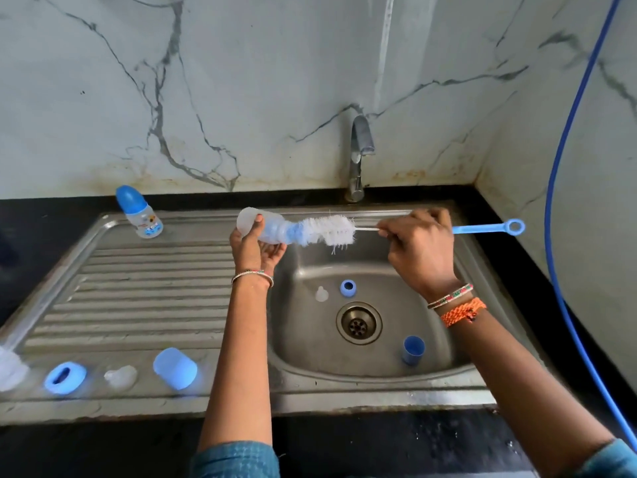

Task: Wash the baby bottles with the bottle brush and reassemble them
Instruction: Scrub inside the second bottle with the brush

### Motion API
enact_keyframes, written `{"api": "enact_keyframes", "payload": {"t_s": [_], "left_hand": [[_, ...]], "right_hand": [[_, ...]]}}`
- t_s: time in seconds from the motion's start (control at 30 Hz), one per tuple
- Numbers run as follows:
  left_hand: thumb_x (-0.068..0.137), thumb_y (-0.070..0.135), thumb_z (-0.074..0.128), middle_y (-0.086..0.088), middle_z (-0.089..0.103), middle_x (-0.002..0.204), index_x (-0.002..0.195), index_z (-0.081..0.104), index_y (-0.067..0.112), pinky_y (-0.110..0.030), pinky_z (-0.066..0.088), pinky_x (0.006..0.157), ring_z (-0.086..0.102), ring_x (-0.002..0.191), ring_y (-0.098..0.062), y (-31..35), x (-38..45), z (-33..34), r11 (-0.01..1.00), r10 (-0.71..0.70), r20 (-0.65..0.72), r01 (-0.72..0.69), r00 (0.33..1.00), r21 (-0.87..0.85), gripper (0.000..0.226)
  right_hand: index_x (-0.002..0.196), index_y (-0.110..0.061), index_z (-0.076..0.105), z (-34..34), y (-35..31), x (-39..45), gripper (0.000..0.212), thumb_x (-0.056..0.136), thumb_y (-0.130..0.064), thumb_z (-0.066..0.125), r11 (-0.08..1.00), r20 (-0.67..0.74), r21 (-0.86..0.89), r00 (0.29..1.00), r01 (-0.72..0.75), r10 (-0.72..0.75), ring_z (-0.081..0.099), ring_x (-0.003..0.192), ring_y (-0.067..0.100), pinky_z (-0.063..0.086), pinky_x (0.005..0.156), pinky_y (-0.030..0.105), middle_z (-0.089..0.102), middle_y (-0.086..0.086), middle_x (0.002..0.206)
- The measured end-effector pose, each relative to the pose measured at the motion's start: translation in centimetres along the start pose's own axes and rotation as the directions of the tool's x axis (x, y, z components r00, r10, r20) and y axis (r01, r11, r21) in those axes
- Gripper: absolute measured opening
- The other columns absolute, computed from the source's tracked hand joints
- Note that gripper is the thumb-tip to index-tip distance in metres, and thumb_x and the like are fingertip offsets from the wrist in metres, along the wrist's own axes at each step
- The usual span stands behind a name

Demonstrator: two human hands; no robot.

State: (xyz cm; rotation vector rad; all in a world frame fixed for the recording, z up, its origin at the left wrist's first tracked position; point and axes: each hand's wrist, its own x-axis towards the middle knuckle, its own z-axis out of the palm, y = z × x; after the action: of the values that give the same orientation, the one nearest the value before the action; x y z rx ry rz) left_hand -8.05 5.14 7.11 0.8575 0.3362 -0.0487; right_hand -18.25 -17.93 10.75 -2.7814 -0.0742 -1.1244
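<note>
My left hand (254, 249) grips a clear, capless baby bottle (256, 225) held sideways above the sink's left rim. My right hand (418, 241) pinches the bottle brush (329, 231) by its thin stem, the blue handle with its ring sticking out to the right. The brush's blue-and-white bristle tip is inside the bottle mouth; most bristles are outside. A second bottle (139, 212) with a blue cap stands upright at the drainboard's back left. In the basin lie a clear nipple (321, 294), a blue collar ring (348, 288) and a blue cap (412, 350).
On the drainboard's front edge sit a blue ring (64, 377), a clear nipple (120, 376) and a blue cap (175, 368); another brush's bristles (10, 370) show at far left. The tap (358, 157) stands behind the steel sink (379, 267). A blue hose (555, 201) hangs on the right.
</note>
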Motion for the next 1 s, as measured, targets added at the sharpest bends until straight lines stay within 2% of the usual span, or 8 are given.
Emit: {"api": "enact_keyframes", "payload": {"t_s": [0.1,0.23,0.3,0.4,0.53,0.7,0.87,1.0], "left_hand": [[0.091,0.017,0.059,-0.011,0.055,0.111,0.119,0.046,0.019,-0.038,0.059,0.063,0.06,0.093,-0.025,-0.4,-0.4,0.0,1.0,-0.017,0.139,0.019,0.99,-0.012,0.031],[0.04,0.032,0.095,-0.015,0.062,0.106,0.124,0.047,0.013,-0.041,0.059,0.069,0.064,0.096,-0.028,-0.8,-0.3,-0.7,0.991,-0.008,0.265,0.044,0.964,-0.129,0.099],[0.027,0.031,0.097,-0.014,0.063,0.106,0.119,0.049,0.016,-0.045,0.058,0.07,0.064,0.098,-0.03,-1.0,-0.2,-1.3,0.986,0.003,0.281,0.044,0.96,-0.163,0.105],[0.05,0.022,0.091,-0.016,0.063,0.105,0.124,0.048,0.01,-0.048,0.057,0.062,0.065,0.096,-0.033,-0.8,-0.4,-1.7,0.982,-0.005,0.217,0.045,0.976,-0.183,0.086],[0.085,0.012,0.062,-0.025,0.047,0.126,0.143,0.03,0.003,-0.052,0.057,0.061,0.048,0.12,-0.045,-0.8,0.3,-2.8,0.98,0.025,0.007,-0.023,1.0,-0.197,0.066],[0.091,0.006,0.055,-0.02,0.05,0.118,0.138,0.037,0.003,-0.063,0.048,0.084,0.053,0.109,-0.038,-0.6,1.2,-3.2,0.97,-0.003,-0.145,-0.032,0.989,-0.242,0.05],[0.089,0.008,0.06,-0.022,0.047,0.128,0.137,0.037,0.007,-0.054,0.051,0.073,0.055,0.111,-0.041,-1.0,1.0,-2.9,0.971,0.004,-0.208,-0.053,0.978,-0.232,0.054],[0.089,0.016,0.061,-0.018,0.049,0.118,0.137,0.037,0.006,-0.05,0.051,0.075,0.058,0.09,-0.032,-0.9,0.9,-2.8,0.974,-0.063,-0.16,0.026,0.985,-0.224,0.054]], "right_hand": [[0.079,-0.016,0.069,-0.6,-1.4,0.1,0.016,0.085,-0.017,0.054,0.982,0.361,0.001,0.916,-0.188,0.175,0.058,0.071,0.03,0.036,0.073,0.035,0.065,0.006,0.07],[0.066,-0.006,0.052,-0.9,-2.3,1.4,0.035,0.09,0.004,0.028,0.379,0.971,0.179,0.224,-0.908,0.079,0.03,0.038,0.012,0.027,0.042,0.02,0.035,-0.001,0.042],[0.066,-0.008,0.048,-0.6,-2.1,1.5,0.038,0.089,0.006,0.021,0.216,0.989,0.147,0.142,-0.965,-0.038,0.02,0.031,0.007,0.022,0.039,0.015,0.028,-0.004,0.039],[0.077,-0.009,0.057,-0.3,-2.2,1.1,0.031,0.098,-0.007,0.034,0.49,0.965,0.237,0.263,-0.839,-0.016,0.034,0.037,0.007,0.031,0.044,0.021,0.044,-0.001,0.047],[0.091,-0.019,0.058,-0.6,-0.9,1.2,0.041,0.089,-0.059,0.051,0.957,0.834,0.058,0.541,-0.284,0.109,0.058,0.081,0.019,0.047,0.073,0.032,0.059,-0.002,0.084],[0.093,-0.01,0.061,-2.7,1.1,1.0,0.047,0.092,-0.055,0.048,0.897,0.937,0.047,0.33,-0.44,0.112,0.06,0.058,0.015,0.048,0.056,0.025,0.067,0.003,0.075],[0.096,-0.012,0.067,-2.0,1.9,0.6,0.013,0.092,-0.019,0.057,0.942,0.72,0.133,0.684,-0.308,0.122,0.06,0.087,0.024,0.042,0.07,0.029,0.064,0.006,0.091],[0.097,-0.015,0.074,-2.2,1.8,-0.1,0.032,0.073,0.004,0.066,0.997,0.181,-0.038,0.982,0.066,-0.058,0.06,0.085,0.033,0.03,0.082,0.039,0.065,0.006,0.082]]}}
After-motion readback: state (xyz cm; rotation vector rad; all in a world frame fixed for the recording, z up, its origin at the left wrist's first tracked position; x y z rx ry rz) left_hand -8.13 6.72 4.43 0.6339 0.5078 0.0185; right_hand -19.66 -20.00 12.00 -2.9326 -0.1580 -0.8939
